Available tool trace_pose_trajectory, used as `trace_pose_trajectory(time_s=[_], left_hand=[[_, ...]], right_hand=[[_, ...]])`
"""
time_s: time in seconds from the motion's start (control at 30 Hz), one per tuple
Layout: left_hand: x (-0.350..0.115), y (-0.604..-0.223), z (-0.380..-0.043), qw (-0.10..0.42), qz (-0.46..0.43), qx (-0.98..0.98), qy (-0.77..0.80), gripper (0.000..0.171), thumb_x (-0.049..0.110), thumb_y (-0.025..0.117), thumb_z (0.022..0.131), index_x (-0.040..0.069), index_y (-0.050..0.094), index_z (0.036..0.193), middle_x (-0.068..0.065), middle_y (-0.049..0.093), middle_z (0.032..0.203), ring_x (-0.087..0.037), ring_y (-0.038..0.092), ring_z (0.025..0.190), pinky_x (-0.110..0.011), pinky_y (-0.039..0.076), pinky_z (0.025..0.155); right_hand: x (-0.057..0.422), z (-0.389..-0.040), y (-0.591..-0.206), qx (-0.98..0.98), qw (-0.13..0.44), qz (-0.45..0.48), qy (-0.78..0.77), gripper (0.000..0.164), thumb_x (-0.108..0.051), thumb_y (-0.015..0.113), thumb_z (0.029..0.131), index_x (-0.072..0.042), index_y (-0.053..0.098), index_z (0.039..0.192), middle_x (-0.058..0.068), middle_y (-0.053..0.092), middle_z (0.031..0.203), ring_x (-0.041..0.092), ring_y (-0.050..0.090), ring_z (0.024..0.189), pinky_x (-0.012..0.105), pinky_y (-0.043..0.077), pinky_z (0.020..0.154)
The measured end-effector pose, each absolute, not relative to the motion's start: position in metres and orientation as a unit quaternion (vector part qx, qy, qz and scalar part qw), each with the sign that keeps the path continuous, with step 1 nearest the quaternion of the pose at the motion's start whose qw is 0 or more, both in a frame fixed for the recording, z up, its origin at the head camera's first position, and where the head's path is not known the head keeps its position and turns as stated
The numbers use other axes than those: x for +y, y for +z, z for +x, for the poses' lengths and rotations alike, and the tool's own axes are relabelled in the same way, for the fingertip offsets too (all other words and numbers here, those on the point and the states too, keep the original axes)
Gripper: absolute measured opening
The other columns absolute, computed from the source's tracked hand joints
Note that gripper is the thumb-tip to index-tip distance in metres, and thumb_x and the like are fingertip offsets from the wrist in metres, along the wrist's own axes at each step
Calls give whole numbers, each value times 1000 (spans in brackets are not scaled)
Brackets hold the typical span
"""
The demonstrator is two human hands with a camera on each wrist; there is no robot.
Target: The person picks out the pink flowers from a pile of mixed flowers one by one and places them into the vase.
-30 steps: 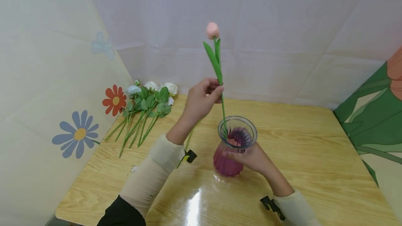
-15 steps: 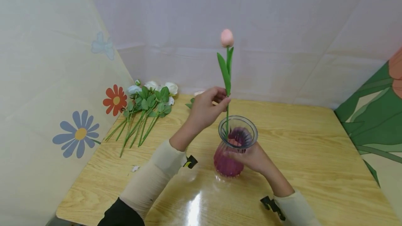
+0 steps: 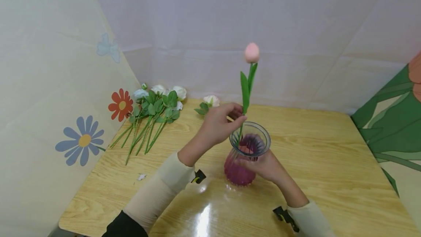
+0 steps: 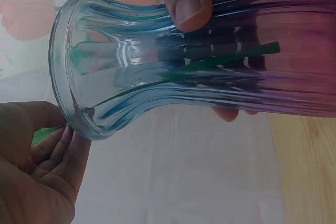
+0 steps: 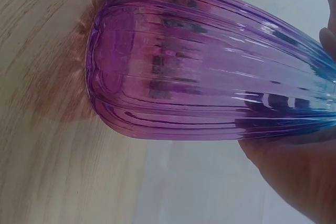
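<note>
A pink tulip (image 3: 252,53) with green leaves stands nearly upright, its stem pinched by my left hand (image 3: 223,123) just below the leaves. The stem's lower part passes through the mouth of a ribbed glass vase (image 3: 239,173), clear blue at the neck and pink-purple below. In the left wrist view the green stem (image 4: 226,60) slants inside the vase, and the left fingertips are right at the rim. My right hand (image 3: 264,165) grips the vase around its neck, thumb in front. The vase's base sits on the wooden table (image 3: 315,156).
Several white and pale-blue roses (image 3: 158,107) with long stems lie at the table's back left. One more white rose (image 3: 211,100) lies behind the left hand, its stem hidden. A small white scrap (image 3: 141,176) lies at the front left. Printed cloth walls border the back and sides.
The left hand has moved right and down with the tulip, so the stem sits deeper in the vase. The white rose behind that hand has come into view. The right hand stays on the vase.
</note>
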State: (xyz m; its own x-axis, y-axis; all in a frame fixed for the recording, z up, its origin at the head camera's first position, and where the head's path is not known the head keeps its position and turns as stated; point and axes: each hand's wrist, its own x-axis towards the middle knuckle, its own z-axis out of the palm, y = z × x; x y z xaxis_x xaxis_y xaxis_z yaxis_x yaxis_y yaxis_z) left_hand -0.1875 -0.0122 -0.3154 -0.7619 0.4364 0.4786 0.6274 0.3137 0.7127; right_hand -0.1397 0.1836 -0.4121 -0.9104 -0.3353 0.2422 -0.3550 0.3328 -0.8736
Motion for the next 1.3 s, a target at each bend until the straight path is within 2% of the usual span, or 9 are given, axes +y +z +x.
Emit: trace_pose_trajectory(time_s=[0.17, 0.4, 0.5, 0.6, 0.8, 1.0, 1.1, 1.23, 1.3], left_hand=[[-10, -316, -183, 92, -348, -805, -472, 14, 11, 70, 96, 1, 71, 107, -9, 74, 96, -15, 70, 85, -15, 55, 72], [-9, -318, -181, 105, -382, -811, -431, 13, 10, 72, 94, 2, 71, 104, -6, 73, 92, -12, 68, 80, -13, 54, 69], [-10, -318, -181, 101, -394, -816, -410, 13, 11, 72, 95, 2, 71, 105, -6, 73, 91, -11, 68, 79, -12, 52, 69], [-11, -317, -181, 90, -404, -825, -385, 15, 13, 71, 96, 3, 71, 106, -5, 73, 93, -10, 67, 80, -12, 51, 70], [-14, -313, -179, 62, -421, -834, -352, 15, 14, 71, 96, 5, 70, 107, -3, 72, 96, -9, 67, 83, -13, 51, 73], [-14, -313, -179, 53, -434, -832, -341, 14, 14, 71, 96, 4, 70, 106, -3, 71, 97, -9, 67, 84, -17, 54, 76], [-16, -313, -179, 50, -441, -830, -336, 16, 15, 69, 97, 5, 70, 110, -3, 71, 100, -8, 67, 86, -19, 54, 77], [-18, -313, -180, 47, -448, -830, -329, 21, 16, 67, 99, 5, 69, 116, -5, 72, 106, -9, 68, 91, -17, 53, 80], [-18, -313, -180, 44, -448, -830, -330, 23, 16, 67, 99, 4, 69, 118, -6, 73, 108, -11, 69, 92, -17, 52, 80]], right_hand=[[184, -140, -412, -813, -4, 209, 544, 67, -7, 86, 79, -2, 47, 134, 16, 62, 124, 35, 61, 117, 51, 52, 98], [186, -140, -413, -802, -3, 224, 554, 66, -2, 83, 81, 0, 46, 136, 17, 61, 123, 35, 61, 115, 31, 54, 94], [186, -140, -414, -796, -2, 234, 558, 66, -1, 81, 83, 1, 44, 137, 19, 60, 124, 37, 60, 115, 27, 54, 93], [186, -140, -414, -796, -2, 238, 557, 69, -1, 80, 83, 1, 42, 141, 20, 59, 129, 36, 59, 118, 30, 54, 96], [186, -140, -415, -797, -6, 238, 555, 80, -1, 81, 83, -3, 37, 150, 20, 53, 142, 28, 55, 127, 51, 49, 103], [186, -140, -415, -800, -3, 237, 552, 79, -1, 80, 83, -2, 37, 150, 20, 54, 141, 32, 54, 127, 52, 49, 103], [185, -141, -415, -796, -5, 241, 556, 77, -1, 80, 84, -4, 39, 149, 18, 55, 140, 32, 55, 127, 44, 51, 103], [185, -141, -415, -785, -5, 256, 564, 76, -2, 81, 84, -13, 43, 149, 10, 56, 144, 21, 55, 131, 30, 47, 106], [186, -142, -415, -780, -2, 264, 567, 76, -3, 81, 83, -16, 45, 149, 7, 56, 145, 15, 54, 132, 27, 44, 108]])
